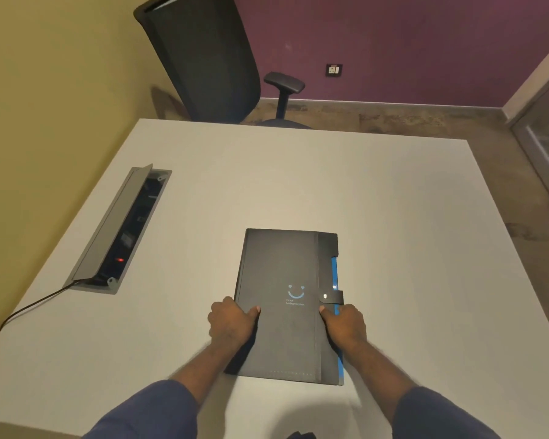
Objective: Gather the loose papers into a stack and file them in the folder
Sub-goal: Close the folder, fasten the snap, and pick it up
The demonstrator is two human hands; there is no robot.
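Blue sleeves (159, 410) at the bottom edge, forearms bare past them, reaching forward over a white table (298, 185). Left hand (232, 323) clamped on the left edge of a black folder (282, 312), thumb on top of the cover, fingers curled under or against the edge. Right hand (344, 326) gripping the right edge the same way, thumb on the cover just below a snap tab (332, 296). Folder lying closed and flat on the near middle of the table, long side running away from the camera, tab fastened across the opening side. Pale blue smile mark (296, 292) printed on the cover with small text beneath, too small to read. Blue strip (335, 274) showing along the right edge under the flap. Open cable box (121, 229) set in the table well to the left, lid tilted up, red light inside, black cord (32, 304) running from it toward the near left. Dark chair (210, 58) beyond the far edge. Wall socket (333, 70) on the purple wall.
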